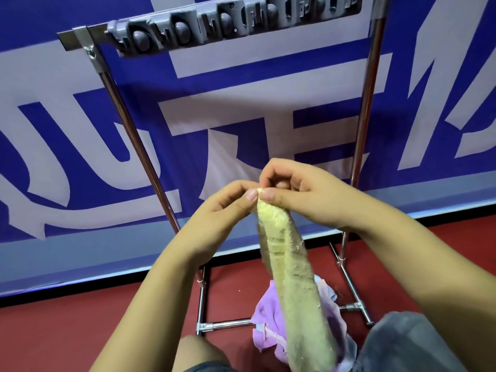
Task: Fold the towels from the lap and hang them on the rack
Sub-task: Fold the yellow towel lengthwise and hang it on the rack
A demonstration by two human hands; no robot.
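A pale yellow-green towel [292, 277] hangs down in a narrow strip from my two hands to my lap. My left hand [225, 208] pinches its top edge between thumb and fingers. My right hand [292, 189] pinches the same top edge right beside it, fingertips almost touching. A lilac towel [268, 315] lies crumpled on my lap behind the yellow one. The metal rack [128, 124] stands just ahead, its top bar carrying a grey plastic clip strip [233, 20]. No towel is visible on the rack.
A blue and white banner [241, 108] fills the wall behind the rack. The rack's feet [225, 324] rest on a dark red floor [67, 331]. My knees in grey shorts [410, 342] show at the bottom.
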